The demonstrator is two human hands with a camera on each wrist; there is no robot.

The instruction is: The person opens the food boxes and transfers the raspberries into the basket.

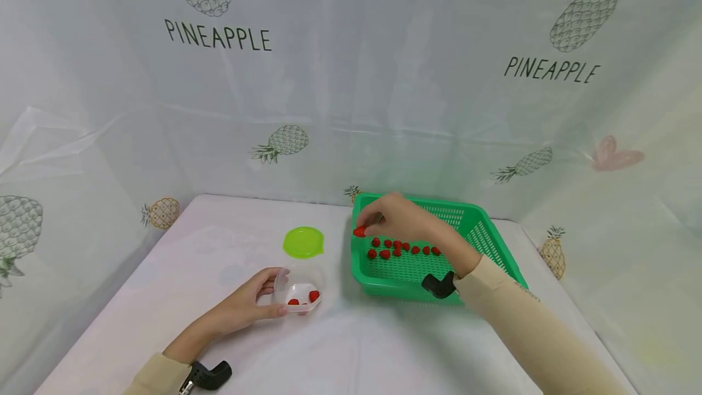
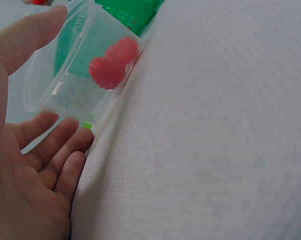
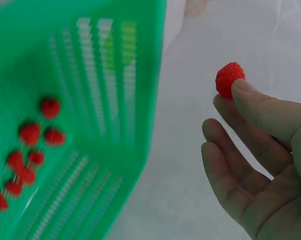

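Observation:
My left hand (image 1: pixel 241 308) holds a clear plastic cup (image 1: pixel 298 289) on the cloth, thumb at its near rim and fingers round the far side. A few raspberries (image 2: pixel 107 72) lie at the bottom of the cup. Over the left rim of a green basket (image 1: pixel 359 282), my right hand (image 1: pixel 399 219) pinches one raspberry (image 3: pixel 229 79) between thumb and index finger, the other fingers loosely bent. Several more raspberries (image 1: pixel 386 254) are spread in rough rows on the basket's floor, mostly toward its left and middle.
Behind the cup lies a lime-green round lid (image 1: pixel 303 242) with a small tab. A pale cloth (image 1: pixel 219 242) covers the table, and a curtain (image 1: pixel 384 90) printed with pineapples hangs behind it. The basket's slotted walls stand right of the cup.

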